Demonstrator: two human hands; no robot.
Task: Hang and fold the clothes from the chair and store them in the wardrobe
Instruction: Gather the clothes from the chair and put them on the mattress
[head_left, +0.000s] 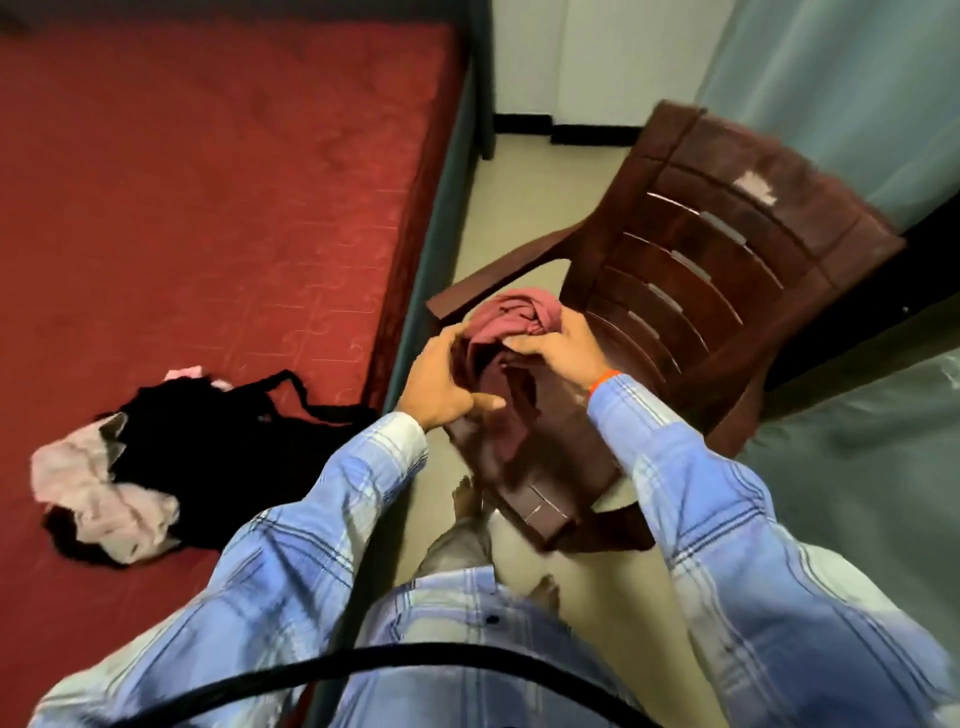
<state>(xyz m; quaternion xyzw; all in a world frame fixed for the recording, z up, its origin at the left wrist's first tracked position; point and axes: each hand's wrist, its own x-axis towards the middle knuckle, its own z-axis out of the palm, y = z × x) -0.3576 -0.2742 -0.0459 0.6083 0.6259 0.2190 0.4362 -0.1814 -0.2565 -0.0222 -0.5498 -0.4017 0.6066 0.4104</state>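
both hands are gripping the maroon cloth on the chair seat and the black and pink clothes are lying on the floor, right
Not quite. The head view shows the black and pink clothes lying on the red bed, not the floor. Both the left hand and right hand do grip the maroon cloth on the chair seat.

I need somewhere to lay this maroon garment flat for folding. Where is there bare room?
The red bed is bare beyond the black and pink clothes, up to its far edge. The chair seat is crowded: both hands, left and right, grip the maroon garment there.
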